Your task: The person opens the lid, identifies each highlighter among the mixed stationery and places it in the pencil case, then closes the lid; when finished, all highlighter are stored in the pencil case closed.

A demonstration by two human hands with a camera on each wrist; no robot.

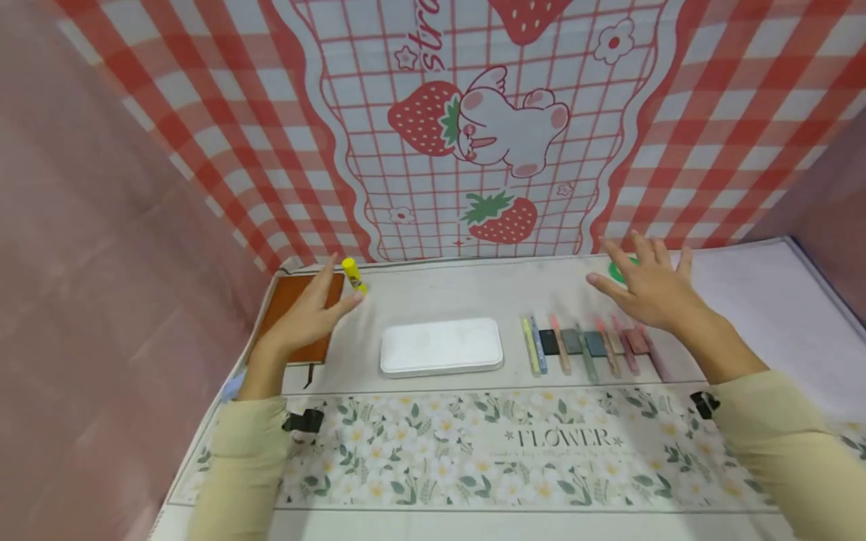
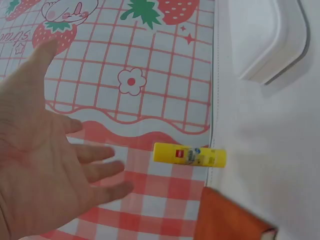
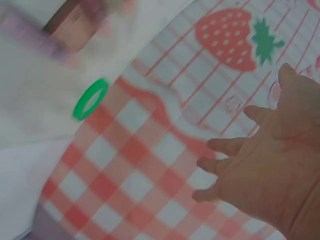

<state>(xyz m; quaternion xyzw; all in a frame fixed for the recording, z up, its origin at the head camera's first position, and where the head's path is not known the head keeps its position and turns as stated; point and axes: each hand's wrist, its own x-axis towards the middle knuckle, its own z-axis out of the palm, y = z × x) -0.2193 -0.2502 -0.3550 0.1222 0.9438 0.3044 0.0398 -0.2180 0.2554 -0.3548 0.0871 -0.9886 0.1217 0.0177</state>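
My left hand (image 1: 307,315) is held with fingers spread above a brown notebook (image 1: 280,330), holding nothing. Just beyond its fingers a yellow glue stick (image 2: 189,155) stands on the table. My right hand (image 1: 652,285) is also spread and holds nothing, raised over the back right of the table. Partly behind its fingers in the head view is a green ring (image 3: 91,99), which looks like a roll of tape. Between the hands lies a closed white case (image 1: 441,346). To its right is a row of several pastel pens (image 1: 533,346) with small dark and coloured squares (image 1: 571,342) among them.
A floral strip (image 1: 433,451) marked FLOWER runs along the front of the table. White sheet-like material (image 1: 764,323) covers the right side. A red checked strawberry cloth (image 1: 501,128) hangs behind. Something pale blue (image 1: 233,386) shows by the left forearm.
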